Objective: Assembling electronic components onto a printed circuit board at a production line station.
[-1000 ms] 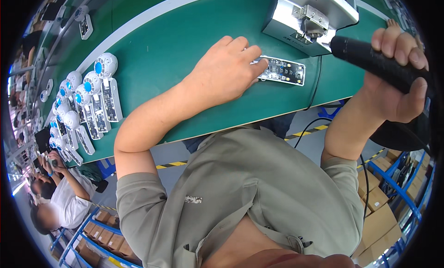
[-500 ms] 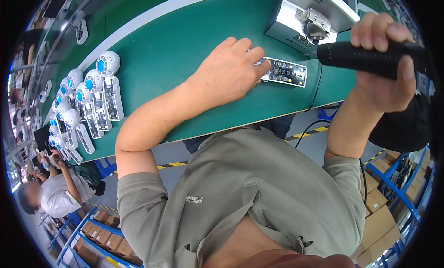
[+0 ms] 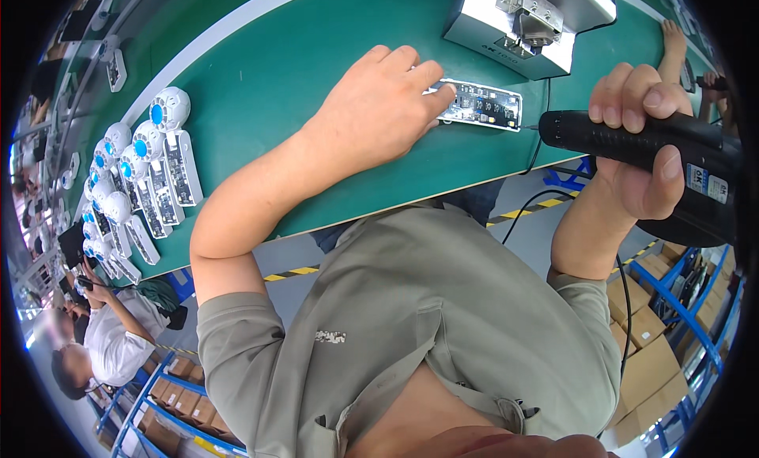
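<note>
My left hand (image 3: 385,106) grips the near-left end of a white handheld housing (image 3: 487,104) lying on the green bench, its circuit board facing up. The end under my fingers is hidden. In my right hand (image 3: 636,154) is a black electric screwdriver (image 3: 575,132), held level with my fingers wrapped over its body. Its thin bit points left at the right end of the housing; whether it touches cannot be made out. Behind the housing stands a silver screw feeder (image 3: 494,43) with a metal mechanism on its front.
Several white units with round fan-like heads (image 3: 170,109) and exposed boards lie in rows at the bench's left. A dark cable (image 3: 545,102) crosses the bench near the screwdriver. Another person (image 3: 118,331) works at far left. Blue racks with cardboard boxes (image 3: 648,379) stand behind me.
My right hand has lowered the screwdriver, bringing its bit to the right end of the housing. My left hand and the housing appear slightly higher and further left in view.
</note>
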Demonstrator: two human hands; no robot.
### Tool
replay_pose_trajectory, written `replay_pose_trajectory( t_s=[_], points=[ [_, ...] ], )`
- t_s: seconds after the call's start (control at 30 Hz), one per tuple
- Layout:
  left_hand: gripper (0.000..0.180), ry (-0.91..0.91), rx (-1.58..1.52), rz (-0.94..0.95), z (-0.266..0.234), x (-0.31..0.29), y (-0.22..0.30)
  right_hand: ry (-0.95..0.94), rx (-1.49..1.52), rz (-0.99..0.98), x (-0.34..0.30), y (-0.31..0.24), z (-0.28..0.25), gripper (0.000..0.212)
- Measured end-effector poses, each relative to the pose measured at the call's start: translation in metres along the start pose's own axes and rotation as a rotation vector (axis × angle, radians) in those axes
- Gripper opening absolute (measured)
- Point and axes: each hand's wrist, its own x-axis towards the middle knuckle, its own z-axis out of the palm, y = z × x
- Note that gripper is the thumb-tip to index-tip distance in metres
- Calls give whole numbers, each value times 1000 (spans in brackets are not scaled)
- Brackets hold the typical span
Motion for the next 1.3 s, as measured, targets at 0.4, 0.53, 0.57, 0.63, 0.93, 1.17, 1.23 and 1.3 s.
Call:
replay_pose_trajectory(
  t_s=[0.4,0.53,0.57,0.63,0.93,1.17,1.23,1.3],
  points=[
    [24,45,15,22,5,1,-4,65,-21,45,-4,5,10,30],
    [20,94,31,51,8,2,-6,51,-34,41,-6,7,11,30],
    [20,102,33,53,8,1,-6,39,-38,36,-6,9,10,30],
    [20,120,39,59,8,1,-6,13,-49,22,-6,9,9,32],
    [30,-9,62,-2,2,-2,1,-82,-59,-200,45,-11,-21,43],
    [29,-5,48,0,1,-2,0,-77,-37,-147,56,11,-21,39],
    [28,-2,54,-1,1,-2,-1,-117,-29,-129,60,16,-24,39],
    [28,-1,58,0,1,-2,-1,-154,-21,-109,61,20,-24,39]
  ],
)
